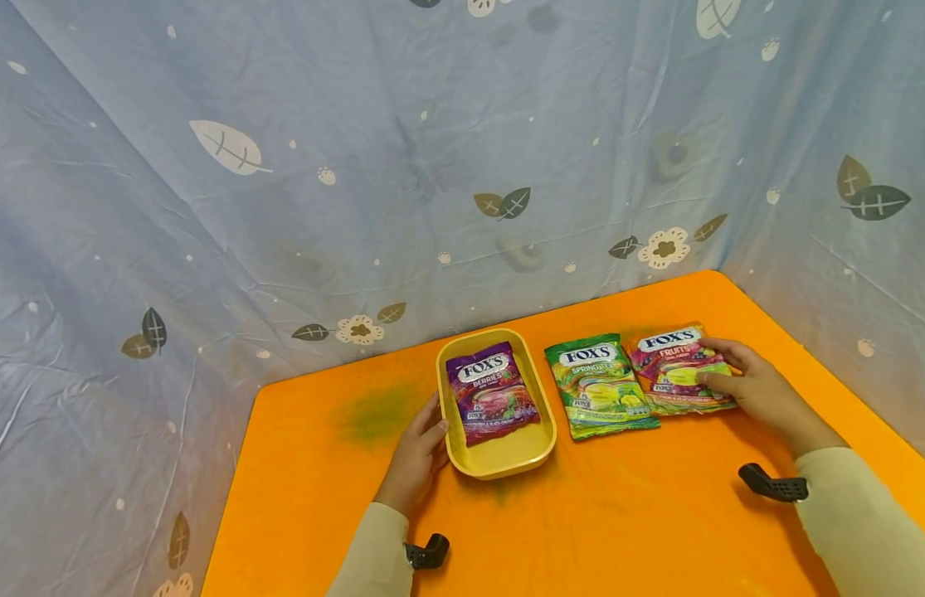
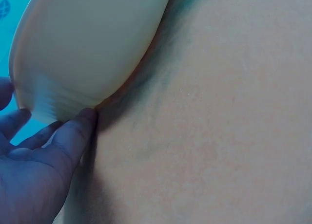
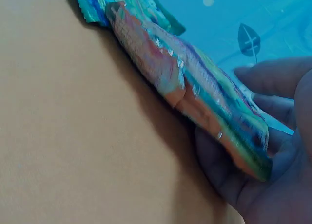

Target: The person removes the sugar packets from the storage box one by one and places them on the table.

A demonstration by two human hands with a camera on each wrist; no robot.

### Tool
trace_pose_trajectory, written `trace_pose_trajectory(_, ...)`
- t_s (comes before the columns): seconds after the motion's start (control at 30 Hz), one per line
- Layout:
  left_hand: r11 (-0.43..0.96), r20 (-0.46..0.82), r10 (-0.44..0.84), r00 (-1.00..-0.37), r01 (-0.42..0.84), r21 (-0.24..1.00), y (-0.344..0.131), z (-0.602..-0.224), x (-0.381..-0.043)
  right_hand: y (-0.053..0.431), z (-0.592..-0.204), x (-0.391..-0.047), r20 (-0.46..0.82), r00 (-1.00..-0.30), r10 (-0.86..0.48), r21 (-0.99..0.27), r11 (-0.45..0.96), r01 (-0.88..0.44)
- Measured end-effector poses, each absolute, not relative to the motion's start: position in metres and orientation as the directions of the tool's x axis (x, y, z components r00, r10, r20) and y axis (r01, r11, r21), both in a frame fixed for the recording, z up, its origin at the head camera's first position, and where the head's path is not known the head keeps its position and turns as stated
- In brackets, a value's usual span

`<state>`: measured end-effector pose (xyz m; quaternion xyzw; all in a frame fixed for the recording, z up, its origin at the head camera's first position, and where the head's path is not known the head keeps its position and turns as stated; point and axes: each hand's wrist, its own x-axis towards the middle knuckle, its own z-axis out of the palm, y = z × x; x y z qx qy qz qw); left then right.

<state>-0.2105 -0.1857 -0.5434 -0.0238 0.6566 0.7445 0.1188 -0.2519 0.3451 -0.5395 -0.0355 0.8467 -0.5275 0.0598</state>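
Note:
My left hand [image 1: 419,456] is at the left side of a yellow oblong tray [image 1: 503,469], and in the left wrist view its extended fingertips touch the tray's outer wall [image 2: 92,44]. Inside the tray lies a purple Fox's Berries candy bag [image 1: 492,394]. On the right, my right hand [image 1: 761,390] grips the right edge of a red and orange Fox's Fruits candy bag [image 1: 674,365]. The right wrist view shows fingers on both sides of that bag [image 3: 195,92]. A green Fox's Spring Tea candy bag [image 1: 600,385] lies between the tray and the Fruits bag, overlapping the latter's left edge.
The orange table [image 1: 619,514] has dark greenish smudges left of the tray. A pale blue curtain [image 1: 402,166] with printed leaves and flowers surrounds its back and sides. Black wrist mounts [image 1: 773,483] stick out from both sleeves.

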Motion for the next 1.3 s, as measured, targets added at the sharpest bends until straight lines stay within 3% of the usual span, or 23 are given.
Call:
trace_pose_trajectory(0.4, -0.102, -0.188, 0.142, -0.972, -0.203, 0.974, -0.186, -0.544, -0.210, 0.355, -0.534, -0.248, -0.030, -0.996, -0.079, -0.857, 0.515, -0.015)
trace_pose_trajectory(0.87, -0.120, -0.191, 0.145, -0.971, -0.209, 0.971, -0.186, -0.543, -0.211, 0.369, -0.529, -0.245, 0.051, -0.999, -0.004, -0.910, 0.411, -0.048)
trace_pose_trajectory(1.3, -0.130, -0.203, 0.138, -0.969, -0.221, 0.967, -0.184, -0.542, -0.210, 0.357, -0.515, -0.244, 0.046, -0.999, -0.028, -0.941, 0.333, -0.053)
